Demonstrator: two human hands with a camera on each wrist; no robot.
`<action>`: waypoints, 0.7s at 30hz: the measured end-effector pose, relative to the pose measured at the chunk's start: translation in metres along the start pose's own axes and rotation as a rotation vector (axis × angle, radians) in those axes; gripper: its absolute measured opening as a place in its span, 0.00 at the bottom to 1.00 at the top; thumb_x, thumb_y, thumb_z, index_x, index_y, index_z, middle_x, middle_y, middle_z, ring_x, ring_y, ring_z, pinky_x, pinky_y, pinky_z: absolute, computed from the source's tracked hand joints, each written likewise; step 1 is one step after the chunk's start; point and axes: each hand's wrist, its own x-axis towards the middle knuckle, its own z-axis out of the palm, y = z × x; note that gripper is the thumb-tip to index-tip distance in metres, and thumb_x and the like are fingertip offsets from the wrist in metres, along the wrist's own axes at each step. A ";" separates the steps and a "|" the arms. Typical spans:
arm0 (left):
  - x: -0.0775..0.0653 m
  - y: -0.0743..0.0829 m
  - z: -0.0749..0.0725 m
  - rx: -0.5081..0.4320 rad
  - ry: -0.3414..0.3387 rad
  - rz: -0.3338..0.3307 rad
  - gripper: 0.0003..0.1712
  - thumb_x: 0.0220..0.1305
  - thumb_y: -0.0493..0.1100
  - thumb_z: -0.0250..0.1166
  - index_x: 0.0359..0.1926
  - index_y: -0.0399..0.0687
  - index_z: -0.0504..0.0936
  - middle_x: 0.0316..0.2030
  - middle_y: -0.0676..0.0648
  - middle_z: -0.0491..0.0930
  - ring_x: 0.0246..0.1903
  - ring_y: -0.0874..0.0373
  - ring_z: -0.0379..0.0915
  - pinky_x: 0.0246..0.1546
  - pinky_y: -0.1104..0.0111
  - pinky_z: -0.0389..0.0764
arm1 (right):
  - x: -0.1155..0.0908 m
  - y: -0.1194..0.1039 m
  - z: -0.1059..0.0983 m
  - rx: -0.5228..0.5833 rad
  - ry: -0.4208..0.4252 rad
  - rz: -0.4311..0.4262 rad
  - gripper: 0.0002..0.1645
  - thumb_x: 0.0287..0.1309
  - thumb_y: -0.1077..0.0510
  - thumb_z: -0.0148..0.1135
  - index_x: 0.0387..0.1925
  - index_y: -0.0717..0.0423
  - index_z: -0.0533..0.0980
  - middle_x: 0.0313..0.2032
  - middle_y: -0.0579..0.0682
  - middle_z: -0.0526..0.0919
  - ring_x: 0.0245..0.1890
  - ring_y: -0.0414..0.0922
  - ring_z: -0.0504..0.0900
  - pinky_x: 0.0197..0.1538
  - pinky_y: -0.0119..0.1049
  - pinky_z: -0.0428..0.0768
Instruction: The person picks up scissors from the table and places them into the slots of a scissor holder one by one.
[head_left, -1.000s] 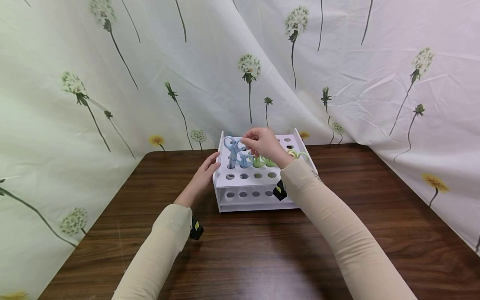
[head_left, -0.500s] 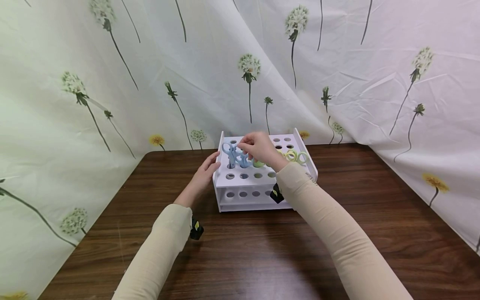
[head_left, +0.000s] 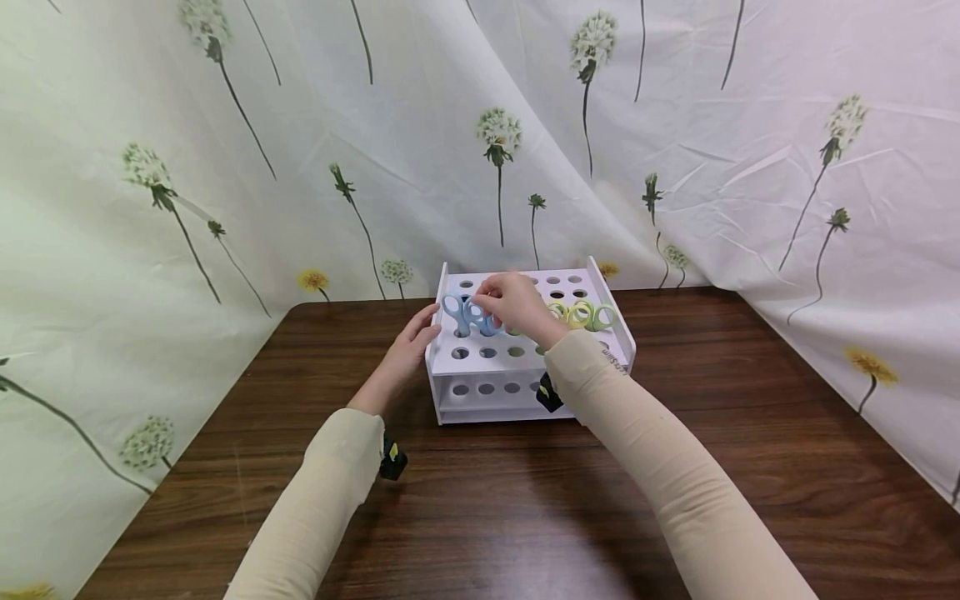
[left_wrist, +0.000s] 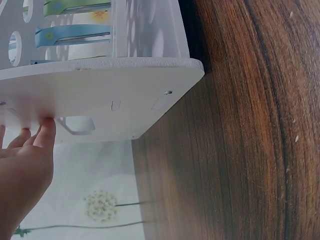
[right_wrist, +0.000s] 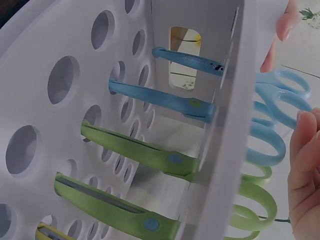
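Note:
A white rack [head_left: 525, 414] with rows of round holes stands on the table. My left hand [head_left: 405, 346] rests its fingertips on the rack's left side panel [left_wrist: 100, 90], fingers loosely extended. My right hand [head_left: 519, 305] pinches a handle ring of the leftmost blue scissors [right_wrist: 277, 95], whose blades go down through the rack's top. A second pair of blue scissors [right_wrist: 150, 97] stands beside it, then green scissors [right_wrist: 140, 151] and another green pair [right_wrist: 112, 202]. In the head view my right hand hides most of the green handles.
Yellow-handled scissors [head_left: 579, 314] and a yellow-green pair [head_left: 602, 317] stand farther right in the same row. The dark wooden table [head_left: 480, 500] reaches back to a flower-printed curtain [head_left: 420, 167]. Wrist cameras [head_left: 393, 458] sit on both sleeves.
My right hand has moved down and slightly left, and the leftmost blue scissors have sunk deeper into their hole. The yellow handles have come into view. My left hand has stayed still.

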 end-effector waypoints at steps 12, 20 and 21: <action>0.000 -0.001 0.001 0.011 0.009 0.022 0.28 0.70 0.44 0.48 0.68 0.45 0.57 0.67 0.36 0.52 0.65 0.47 0.46 0.63 0.57 0.50 | 0.001 0.004 0.005 -0.005 -0.013 0.008 0.12 0.59 0.55 0.60 0.33 0.61 0.80 0.21 0.53 0.80 0.12 0.41 0.72 0.15 0.31 0.68; -0.001 0.000 0.001 0.023 0.007 0.024 0.28 0.70 0.45 0.48 0.68 0.46 0.57 0.67 0.37 0.52 0.65 0.47 0.47 0.62 0.56 0.51 | 0.002 0.004 0.006 -0.017 -0.030 0.023 0.11 0.59 0.55 0.60 0.33 0.61 0.80 0.22 0.53 0.81 0.12 0.42 0.74 0.15 0.30 0.68; -0.001 0.000 0.001 0.019 0.007 0.028 0.28 0.70 0.44 0.48 0.68 0.45 0.57 0.67 0.37 0.52 0.65 0.47 0.47 0.62 0.56 0.51 | 0.002 0.004 0.006 -0.018 -0.033 0.022 0.11 0.59 0.55 0.60 0.33 0.61 0.80 0.22 0.53 0.81 0.12 0.42 0.74 0.15 0.30 0.68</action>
